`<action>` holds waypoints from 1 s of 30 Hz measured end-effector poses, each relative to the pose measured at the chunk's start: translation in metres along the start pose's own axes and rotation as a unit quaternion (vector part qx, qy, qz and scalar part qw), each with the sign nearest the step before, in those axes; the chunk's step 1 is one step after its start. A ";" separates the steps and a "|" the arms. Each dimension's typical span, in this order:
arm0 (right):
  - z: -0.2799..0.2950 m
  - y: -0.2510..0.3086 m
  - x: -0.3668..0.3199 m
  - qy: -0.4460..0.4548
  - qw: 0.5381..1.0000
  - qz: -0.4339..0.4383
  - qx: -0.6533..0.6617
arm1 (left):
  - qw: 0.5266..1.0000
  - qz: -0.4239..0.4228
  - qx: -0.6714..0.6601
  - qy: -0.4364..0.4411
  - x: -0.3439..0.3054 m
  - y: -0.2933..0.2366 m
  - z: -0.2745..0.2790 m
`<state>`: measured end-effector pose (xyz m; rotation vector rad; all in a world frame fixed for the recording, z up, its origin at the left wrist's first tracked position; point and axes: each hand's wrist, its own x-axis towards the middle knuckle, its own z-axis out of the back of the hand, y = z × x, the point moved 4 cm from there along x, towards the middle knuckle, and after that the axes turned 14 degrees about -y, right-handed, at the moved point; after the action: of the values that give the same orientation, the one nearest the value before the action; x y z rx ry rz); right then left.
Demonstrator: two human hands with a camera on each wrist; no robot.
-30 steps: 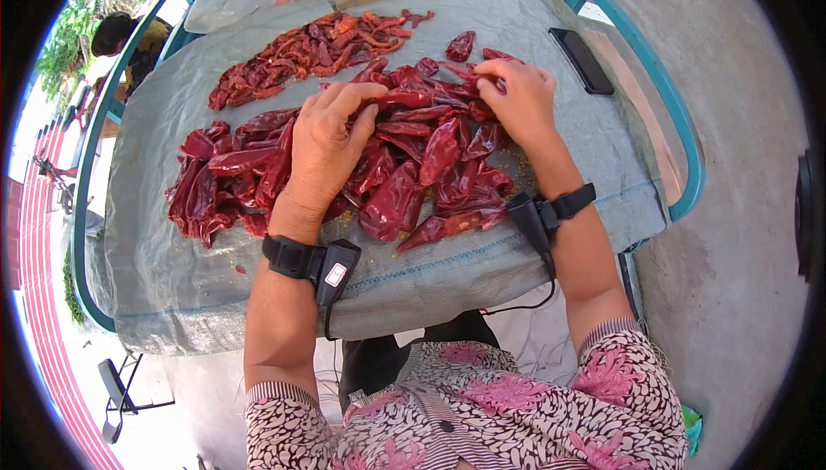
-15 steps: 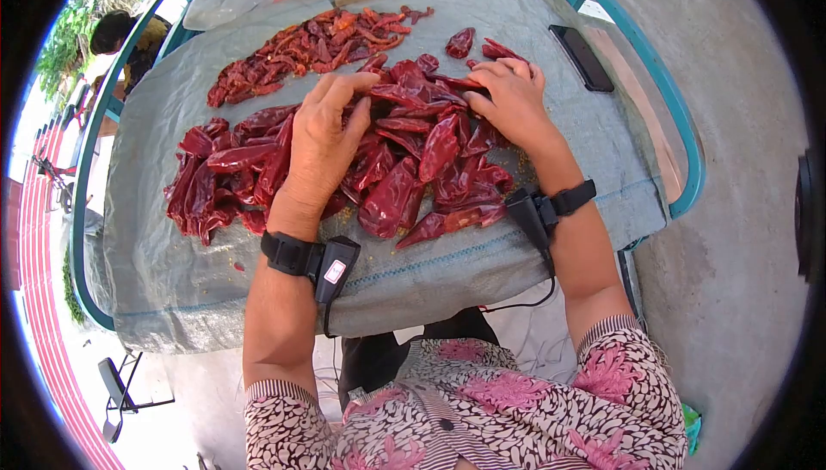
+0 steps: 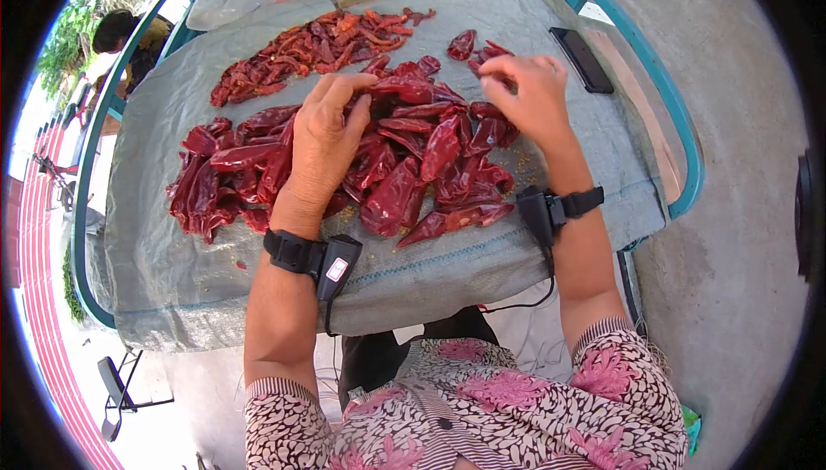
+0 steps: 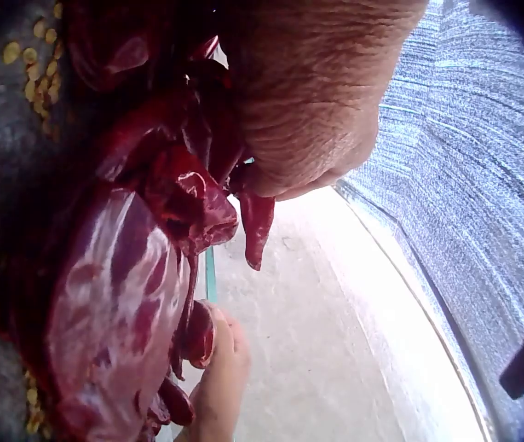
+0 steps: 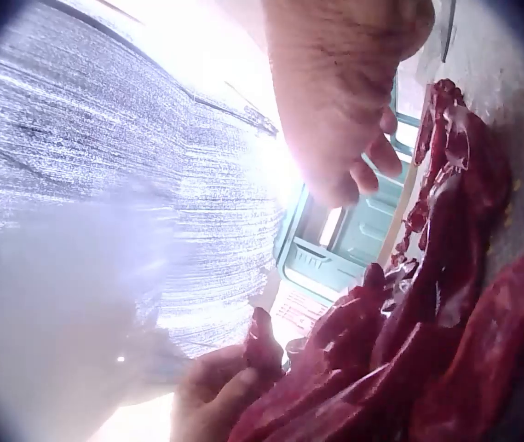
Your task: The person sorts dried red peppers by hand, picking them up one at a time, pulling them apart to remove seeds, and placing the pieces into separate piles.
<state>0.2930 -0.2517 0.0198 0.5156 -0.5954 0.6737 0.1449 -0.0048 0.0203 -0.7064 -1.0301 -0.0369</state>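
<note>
A heap of dried red chili peppers (image 3: 400, 160) is spread across the grey woven sheet (image 3: 185, 276). Over the middle of it, my left hand (image 3: 323, 126) grips a dried chili pepper (image 5: 262, 343), whose tip sticks up past the thumb in the right wrist view. My right hand (image 3: 533, 98) hovers at the heap's right end, fingers loosely bent and thumb apart, with nothing visible between them. Just beyond its fingers lie a few separate chilies (image 3: 490, 52). One more single chili (image 3: 462, 44) rests a little to their left.
Behind the heap is a second pile of smaller, shrivelled red pieces (image 3: 314, 48). A black phone (image 3: 582, 60) lies at the right, inside the teal metal rail (image 3: 667, 83). Loose yellow seeds (image 4: 36, 64) are scattered on the sheet. Another person (image 3: 116, 35) is at the far left.
My right hand, first at the chilies by the heap's right end, has come away to the right. The left hand has shifted only slightly.
</note>
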 end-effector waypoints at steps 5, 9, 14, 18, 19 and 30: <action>-0.014 0.001 -0.014 0.090 0.993 0.072 0.006 | 1.000 0.003 -0.003 0.001 0.000 0.002 0.000; -0.014 -0.002 -0.008 0.080 0.996 0.038 0.023 | 1.000 -0.010 0.004 0.000 0.000 0.001 0.000; 0.006 -0.013 0.003 -0.174 0.983 -0.051 -0.013 | 1.000 -0.010 0.023 0.006 -0.001 0.001 0.000; 0.025 -0.022 0.005 -0.231 0.960 -0.120 -0.107 | 1.000 -0.012 -0.003 -0.009 -0.001 0.000 0.000; 0.025 -0.022 0.006 -0.151 0.967 -0.168 -0.115 | 1.000 -0.015 -0.005 -0.011 -0.001 -0.001 0.000; 0.003 -0.028 -0.018 0.234 0.962 -0.103 0.098 | 1.000 -0.006 0.003 -0.006 0.000 -0.001 0.001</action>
<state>0.3003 -0.2798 0.0030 0.5690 -0.0285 0.6292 0.1437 -0.0048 0.0207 -0.6956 -1.0456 -0.0407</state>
